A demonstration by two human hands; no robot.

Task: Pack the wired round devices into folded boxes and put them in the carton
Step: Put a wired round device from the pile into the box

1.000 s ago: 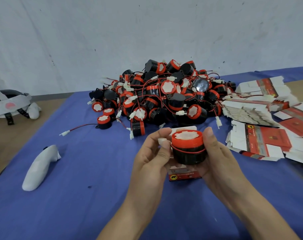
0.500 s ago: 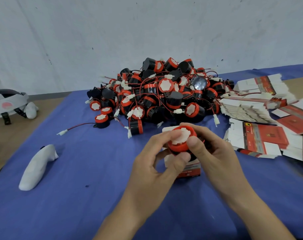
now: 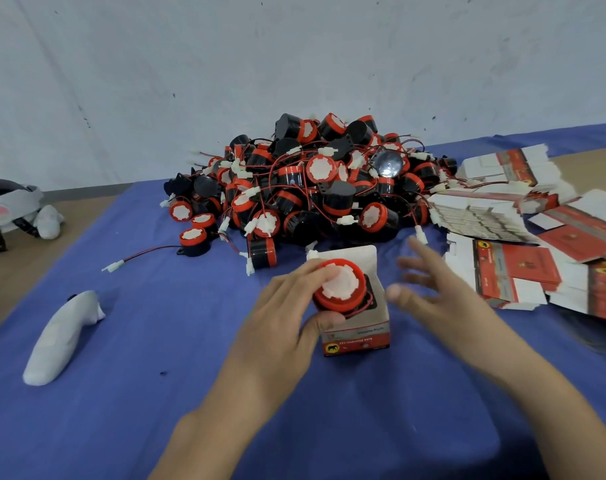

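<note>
A round black device with a red cap and white centre point(image 3: 341, 289) sits partly inside the open top of a small red and white folded box point(image 3: 358, 336) on the blue cloth. My left hand point(image 3: 287, 313) grips the device, fingers over its cap and thumb at its lower side by the box. To the right of the box my right hand point(image 3: 436, 289) hovers with fingers spread, blurred, holding nothing. A big heap of the same wired devices point(image 3: 312, 188) lies behind the box.
Stacks of flat red and white box blanks point(image 3: 523, 244) cover the right side. A white controller point(image 3: 61, 336) lies on the blue cloth point(image 3: 156, 393) at the left. A headset point(image 3: 10, 206) rests on the brown table at far left. No carton is in view.
My right hand has let go of the device and pulled away to the right. The device has gone down into the box's open top, held by my left hand alone.
</note>
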